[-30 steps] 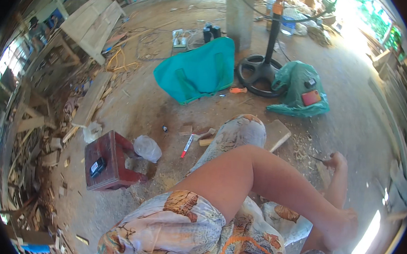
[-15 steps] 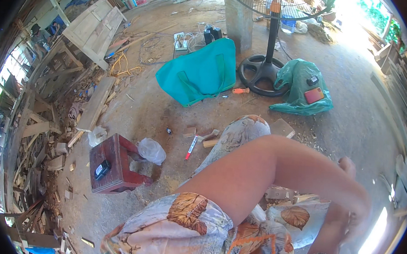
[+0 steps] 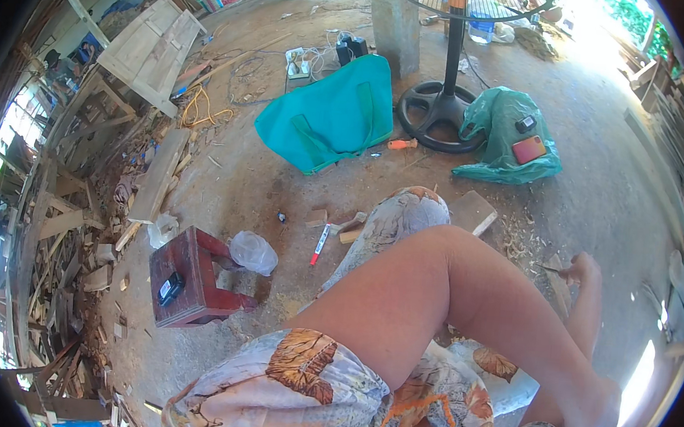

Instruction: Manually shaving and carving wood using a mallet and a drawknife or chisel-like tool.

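Note:
My left arm crosses to the right, its bent elbow high in front of me. My left hand (image 3: 594,406) hangs at the far right beside my right arm, close to the elbow; its fingers are blurred, and I cannot tell whether it touches. My right hand (image 3: 583,268) reaches out over the floor at the right, its fingers closed on a thin dark tool (image 3: 551,268) that points left. Just beneath lies a narrow piece of wood (image 3: 560,292). Wood shavings (image 3: 526,242) are scattered left of that hand. A wooden block (image 3: 473,212) lies by my raised, cloth-covered knee.
Ahead stand a teal bag (image 3: 324,125), a fan base (image 3: 438,115) and a green plastic bag (image 3: 500,165) carrying a red phone (image 3: 529,150). A dark red stool (image 3: 182,282) is at left, near a red-and-white marker (image 3: 320,244). Scrap wood (image 3: 53,265) piles along the left.
My left hand has dropped down toward my right elbow and the forearm has lowered with it. My right hand has shifted slightly, and the thin tool and wood beneath it now show.

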Tool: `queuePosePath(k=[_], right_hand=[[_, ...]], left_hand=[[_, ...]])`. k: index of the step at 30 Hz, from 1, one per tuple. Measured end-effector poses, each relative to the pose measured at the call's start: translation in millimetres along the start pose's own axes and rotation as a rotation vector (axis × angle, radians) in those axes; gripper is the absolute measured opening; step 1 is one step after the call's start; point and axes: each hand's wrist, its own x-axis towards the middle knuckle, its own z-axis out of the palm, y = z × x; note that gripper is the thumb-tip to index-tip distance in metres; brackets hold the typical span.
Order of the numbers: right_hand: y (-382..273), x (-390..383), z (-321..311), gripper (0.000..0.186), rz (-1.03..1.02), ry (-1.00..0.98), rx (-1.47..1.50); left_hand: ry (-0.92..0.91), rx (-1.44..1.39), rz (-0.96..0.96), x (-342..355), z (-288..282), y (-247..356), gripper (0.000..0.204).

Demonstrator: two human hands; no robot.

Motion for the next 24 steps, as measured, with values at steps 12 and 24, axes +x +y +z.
queuePosePath(k=[12,24], right_hand=[[-197,-70,-50,0.031,0.233,0.079,-0.298],[-160,-9,-40,0.029,0.4,-0.335,-0.306]], left_hand=[[0.042,-0.181,0.023,35,70,-43,0.014],[0.266,-0.342,-0.12,-24,24,-32,0.014]])
